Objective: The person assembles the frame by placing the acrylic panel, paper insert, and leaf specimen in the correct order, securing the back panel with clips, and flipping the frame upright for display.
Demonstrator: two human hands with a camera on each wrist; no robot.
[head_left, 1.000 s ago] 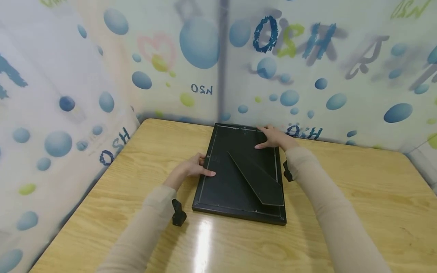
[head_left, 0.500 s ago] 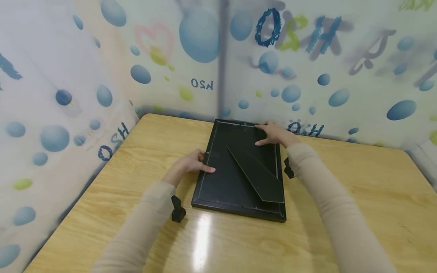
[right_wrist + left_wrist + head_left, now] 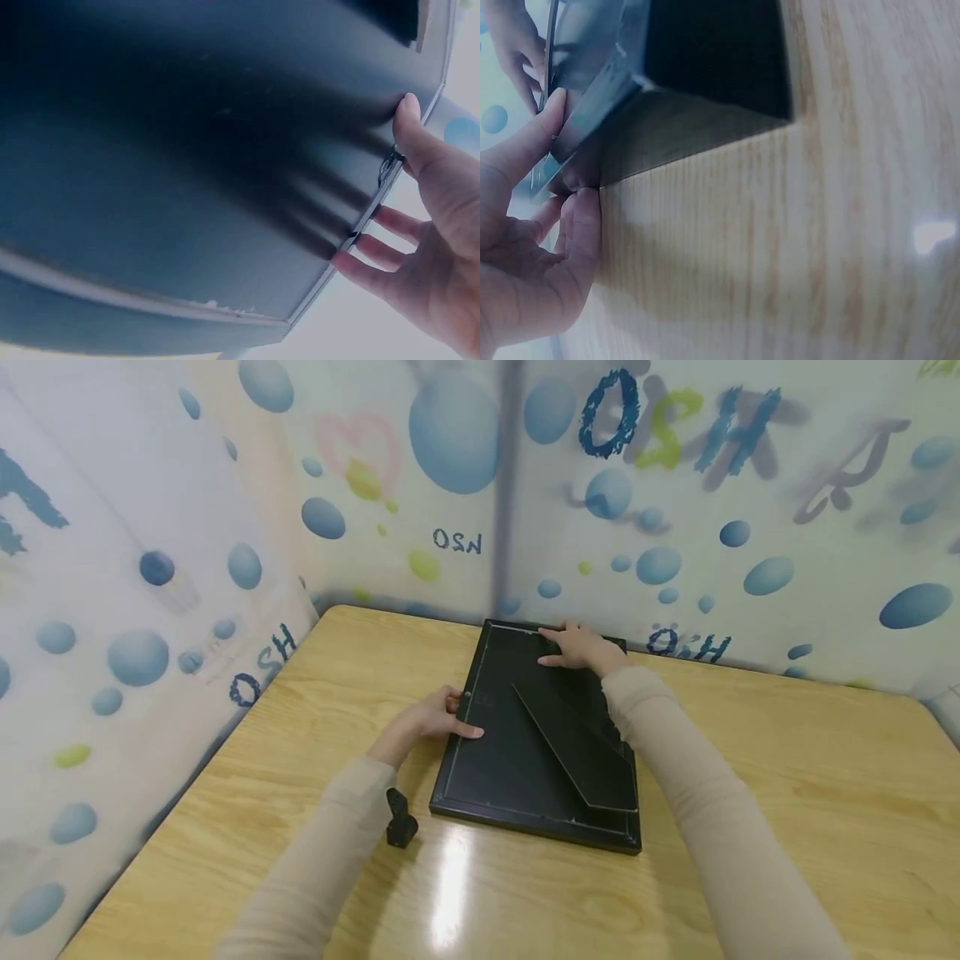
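A black picture frame (image 3: 498, 768) lies face down on the wooden table, its back towards me. From that back, an easel leg (image 3: 577, 747) slants down towards the near right corner. My left hand (image 3: 433, 713) grips the frame's left side, thumb on the back and fingers curled against the outer edge. In the left wrist view, those fingertips (image 3: 581, 196) sit low along the frame's side. My right hand (image 3: 581, 650) holds the far edge, with the thumb (image 3: 409, 109) on the back panel and the other fingers along the rim, beside small metal clips (image 3: 388, 166).
The wooden table (image 3: 750, 760) reaches out on both sides of the frame and towards me. Behind it and on the left stand pale curtain-like walls (image 3: 390, 552) with blue bubbles and letters. A black wrist device (image 3: 401, 820) hangs at my left cuff.
My right hand has slid left along the frame's far edge. The left hand keeps its place on the frame, and the head view has shifted slightly.
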